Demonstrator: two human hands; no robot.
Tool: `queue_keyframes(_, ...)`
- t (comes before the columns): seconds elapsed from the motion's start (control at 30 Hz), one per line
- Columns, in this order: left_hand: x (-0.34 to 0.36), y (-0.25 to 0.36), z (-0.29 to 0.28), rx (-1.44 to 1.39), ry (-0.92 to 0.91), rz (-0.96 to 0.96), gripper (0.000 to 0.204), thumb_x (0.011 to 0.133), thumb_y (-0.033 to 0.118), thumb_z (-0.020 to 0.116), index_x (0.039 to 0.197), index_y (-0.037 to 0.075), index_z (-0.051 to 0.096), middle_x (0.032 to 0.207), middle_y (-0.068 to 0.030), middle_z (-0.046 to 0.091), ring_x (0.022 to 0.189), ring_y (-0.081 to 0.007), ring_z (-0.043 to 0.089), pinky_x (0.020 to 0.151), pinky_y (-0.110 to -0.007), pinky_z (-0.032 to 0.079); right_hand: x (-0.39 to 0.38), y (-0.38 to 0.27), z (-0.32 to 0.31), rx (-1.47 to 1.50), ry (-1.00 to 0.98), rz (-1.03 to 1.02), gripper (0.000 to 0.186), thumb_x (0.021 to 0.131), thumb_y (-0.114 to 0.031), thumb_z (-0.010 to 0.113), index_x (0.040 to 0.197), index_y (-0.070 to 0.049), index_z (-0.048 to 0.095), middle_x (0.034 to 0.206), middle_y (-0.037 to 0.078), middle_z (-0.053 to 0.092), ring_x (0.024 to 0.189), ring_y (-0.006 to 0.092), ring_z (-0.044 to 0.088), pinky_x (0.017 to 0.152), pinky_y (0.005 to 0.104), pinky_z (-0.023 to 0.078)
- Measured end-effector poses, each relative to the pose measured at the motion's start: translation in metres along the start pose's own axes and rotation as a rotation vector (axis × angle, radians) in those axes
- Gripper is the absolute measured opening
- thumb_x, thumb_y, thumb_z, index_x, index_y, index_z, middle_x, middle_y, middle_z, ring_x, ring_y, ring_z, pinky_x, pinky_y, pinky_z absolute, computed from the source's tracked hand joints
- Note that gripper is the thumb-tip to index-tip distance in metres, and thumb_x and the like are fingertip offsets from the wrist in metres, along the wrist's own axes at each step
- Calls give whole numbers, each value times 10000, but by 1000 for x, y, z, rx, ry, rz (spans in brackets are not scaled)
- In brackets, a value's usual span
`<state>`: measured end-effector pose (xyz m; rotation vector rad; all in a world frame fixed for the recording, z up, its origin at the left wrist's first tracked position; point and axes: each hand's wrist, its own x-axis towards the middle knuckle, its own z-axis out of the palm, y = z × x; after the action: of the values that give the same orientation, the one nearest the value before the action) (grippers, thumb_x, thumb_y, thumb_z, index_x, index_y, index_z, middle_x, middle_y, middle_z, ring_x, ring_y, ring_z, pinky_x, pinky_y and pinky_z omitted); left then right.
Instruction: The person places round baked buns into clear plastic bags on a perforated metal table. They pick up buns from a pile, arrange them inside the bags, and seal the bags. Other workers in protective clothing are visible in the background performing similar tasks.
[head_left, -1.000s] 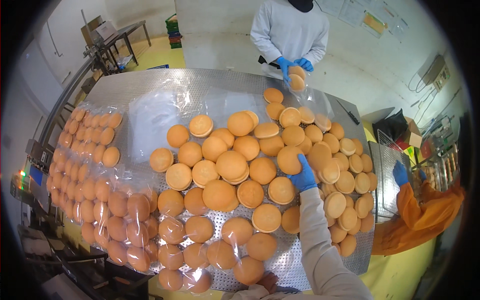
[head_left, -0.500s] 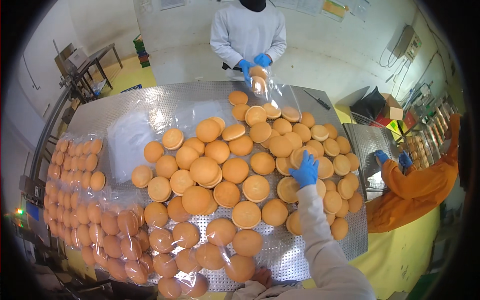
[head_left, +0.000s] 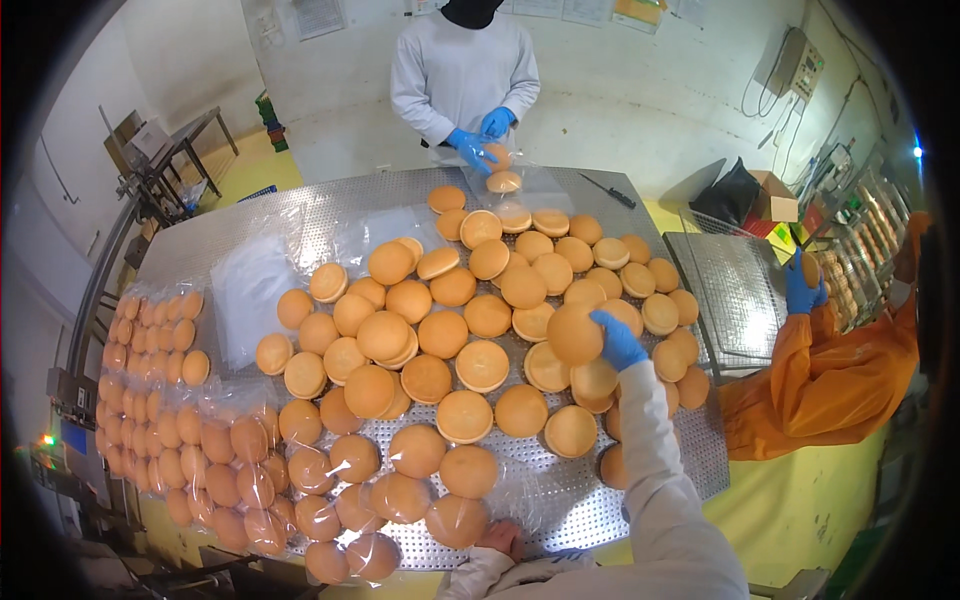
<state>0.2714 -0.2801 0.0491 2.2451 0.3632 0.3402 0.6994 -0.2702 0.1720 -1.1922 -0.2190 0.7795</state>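
My right hand (head_left: 622, 340), in a blue glove, grips a round golden-brown bun (head_left: 575, 333) at its right side, lifted over other loose buns. Beneath it spreads a crowd of buns (head_left: 482, 366), some with the pale side up. My left hand (head_left: 503, 538), ungloved, is low at the table's near edge with its fingers curled; what they hold, if anything, is hidden. Beside it lies a clear plastic bag with several buns (head_left: 400, 497) inside.
Bagged buns (head_left: 140, 420) cover the left of the perforated metal table (head_left: 400, 180); flat clear bags (head_left: 250, 295) lie nearby. A knife (head_left: 608, 190) rests at the far edge. Opposite, a blue-gloved person (head_left: 465, 75) bags buns. Rightward, a person in orange (head_left: 800, 385) holds a bun.
My right hand has closed on a bun and lifted it a little from the heap. The view has shifted slightly. At right, the person in orange has raised a bun.
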Motion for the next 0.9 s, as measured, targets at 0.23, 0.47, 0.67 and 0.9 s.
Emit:
queue_keyframes(0.23,0,4,-1,-46,-35,-71,84,693,116,557,771,98,532,756,-121,523,734,-330,543,622,-425,451,-117,84,7,-303,-286,255,334,854,-194,610,1124,1,592,1030,57,622,957,121,553,877,285,446)
queue_keyframes(0.47,-3,1,3,45,11,-45,81,688,96,558,765,88,534,761,-121,530,749,-328,537,661,-422,441,-158,118,-7,-353,-143,35,304,880,-209,591,1112,-13,597,1017,41,614,956,114,548,863,274,448)
queue_keyframes(0.67,3,6,-7,35,16,-39,107,664,61,557,764,67,519,765,-106,505,763,-318,508,681,-406,427,-129,82,-27,127,183,-128,347,915,-273,548,1174,-43,549,1044,22,597,924,106,550,837,265,460)
queue_keyframes(0.9,-17,9,-25,102,48,-87,110,656,112,583,739,86,517,755,-98,506,749,-312,509,670,-416,421,-158,69,-8,-1534,64,-456,527,809,-407,620,1172,-36,533,1006,113,610,957,268,591,815,380,479)
